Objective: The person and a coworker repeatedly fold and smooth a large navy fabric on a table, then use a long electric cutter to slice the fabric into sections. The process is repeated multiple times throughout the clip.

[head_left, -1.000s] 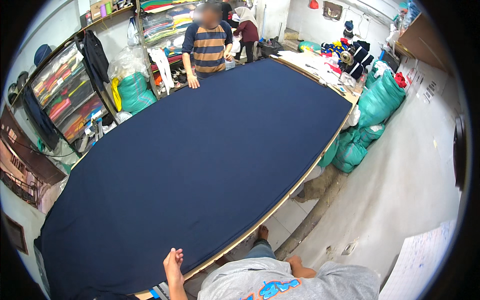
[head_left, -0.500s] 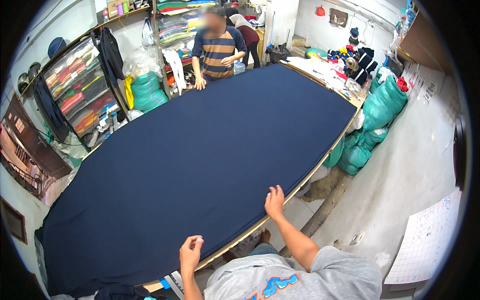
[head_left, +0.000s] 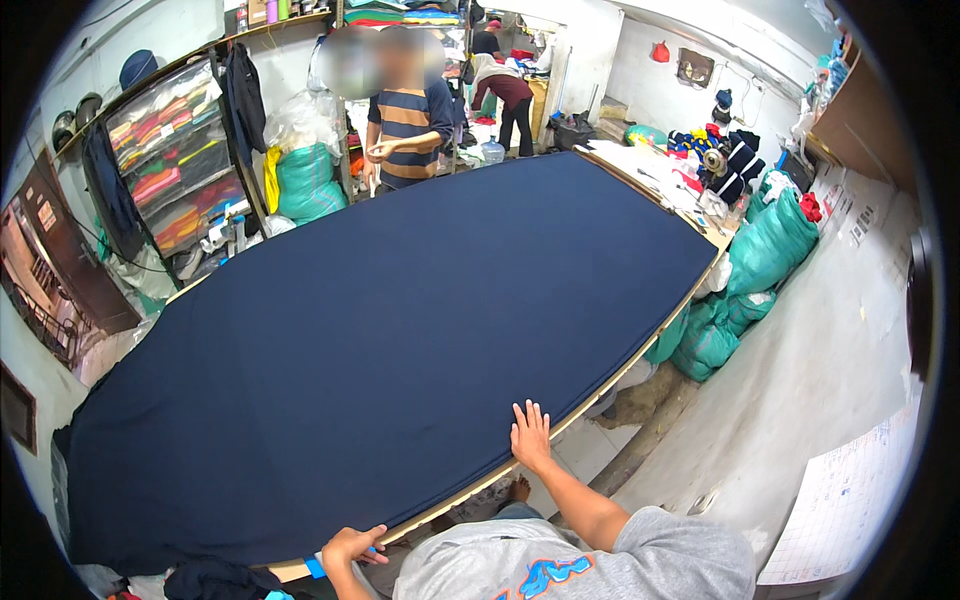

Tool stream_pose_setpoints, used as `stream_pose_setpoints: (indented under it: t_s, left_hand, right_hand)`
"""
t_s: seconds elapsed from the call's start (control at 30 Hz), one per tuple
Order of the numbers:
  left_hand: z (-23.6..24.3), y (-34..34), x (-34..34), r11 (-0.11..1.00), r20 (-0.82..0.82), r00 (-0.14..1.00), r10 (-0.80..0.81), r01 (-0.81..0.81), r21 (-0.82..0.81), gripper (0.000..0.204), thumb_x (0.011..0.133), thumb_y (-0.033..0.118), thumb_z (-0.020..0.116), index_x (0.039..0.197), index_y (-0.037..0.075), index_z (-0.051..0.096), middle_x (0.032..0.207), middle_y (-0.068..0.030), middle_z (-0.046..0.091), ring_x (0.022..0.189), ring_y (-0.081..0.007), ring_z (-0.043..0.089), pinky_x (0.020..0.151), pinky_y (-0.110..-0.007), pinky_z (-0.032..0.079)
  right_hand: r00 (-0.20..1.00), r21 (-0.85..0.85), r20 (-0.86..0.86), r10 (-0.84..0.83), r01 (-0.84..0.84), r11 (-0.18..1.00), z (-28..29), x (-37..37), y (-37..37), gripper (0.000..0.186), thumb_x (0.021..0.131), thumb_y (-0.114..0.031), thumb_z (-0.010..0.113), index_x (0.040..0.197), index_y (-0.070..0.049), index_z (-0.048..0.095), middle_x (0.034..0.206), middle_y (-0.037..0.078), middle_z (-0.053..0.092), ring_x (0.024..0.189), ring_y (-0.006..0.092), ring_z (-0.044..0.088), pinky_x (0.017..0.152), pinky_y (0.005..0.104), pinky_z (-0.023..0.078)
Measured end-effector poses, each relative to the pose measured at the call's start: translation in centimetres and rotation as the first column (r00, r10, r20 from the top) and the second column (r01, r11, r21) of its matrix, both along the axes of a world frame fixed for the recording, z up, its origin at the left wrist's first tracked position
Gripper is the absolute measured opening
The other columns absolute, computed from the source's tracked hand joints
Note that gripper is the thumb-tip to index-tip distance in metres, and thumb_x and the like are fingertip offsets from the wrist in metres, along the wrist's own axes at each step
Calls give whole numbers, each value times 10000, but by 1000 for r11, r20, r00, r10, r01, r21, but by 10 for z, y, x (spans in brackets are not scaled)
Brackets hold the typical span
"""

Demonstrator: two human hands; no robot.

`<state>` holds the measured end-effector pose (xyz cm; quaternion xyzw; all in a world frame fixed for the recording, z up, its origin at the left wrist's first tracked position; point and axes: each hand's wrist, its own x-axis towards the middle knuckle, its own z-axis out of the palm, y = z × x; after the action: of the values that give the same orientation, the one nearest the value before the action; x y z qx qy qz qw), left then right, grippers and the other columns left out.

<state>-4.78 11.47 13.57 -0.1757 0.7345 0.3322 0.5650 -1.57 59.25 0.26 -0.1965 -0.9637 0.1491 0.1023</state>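
Observation:
A large sheet of dark navy fabric lies spread over a long table, whose pale edge shows along the near side. My right hand lies flat on the fabric close to that edge, fingers spread. My left hand is at the near edge, lower and further left, thumb stretched and fingers apart and bent at the edge, with nothing visible held. A small blue piece is beside it on the edge.
Across the table a co-worker in a striped top stands, hands together. Another person bends behind. Green sacks line the right side by the wall; papers cover the far end. Fabric shelves stand left.
My right hand has risen from beside my body onto the fabric; my left has moved down to the edge. The co-worker's hand left the fabric and joined the other. The view has shifted.

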Motion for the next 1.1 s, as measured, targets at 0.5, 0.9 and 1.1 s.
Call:
stream_pose_setpoints:
  t_s: [0.5, 0.9, 1.1]
  left_hand:
    - [35, 57, -11, 972, -633, 772, 53, 106, 211, 362, 1122, 321, 581, 1316, 74, 762, 1131, -125, 846, 1119, -253, 789, 1003, -390, 572]
    - [10, 46, -17, 960, -861, 439, 259, -14, 281, 236, 1095, 165, 624, 1207, 24, 778, 1127, -165, 818, 1082, -276, 797, 969, -393, 600]
    - [16, 63, -41, 835, -742, 397, 541, -149, 529, 289, 1128, 192, 624, 1343, 39, 742, 1295, -135, 783, 1197, -258, 759, 1046, -377, 579]
  right_hand:
    - [987, -115, 141, 82, -65, 991, -12, 149, 11, 597, 1062, -235, 601, 1645, -168, 490, 1710, 238, 418, 1571, 438, 403, 1285, 645, 286]
    - [646, -332, 658, -386, 709, 622, -131, 289, 196, 364, 1078, -241, 557, 1380, -69, 665, 1109, 185, 790, 869, 328, 799, 718, 464, 628]
    - [807, -682, 549, -215, 582, 444, -111, 185, 91, 293, 1095, -225, 576, 1309, -94, 726, 992, 138, 783, 826, 256, 759, 692, 413, 604]
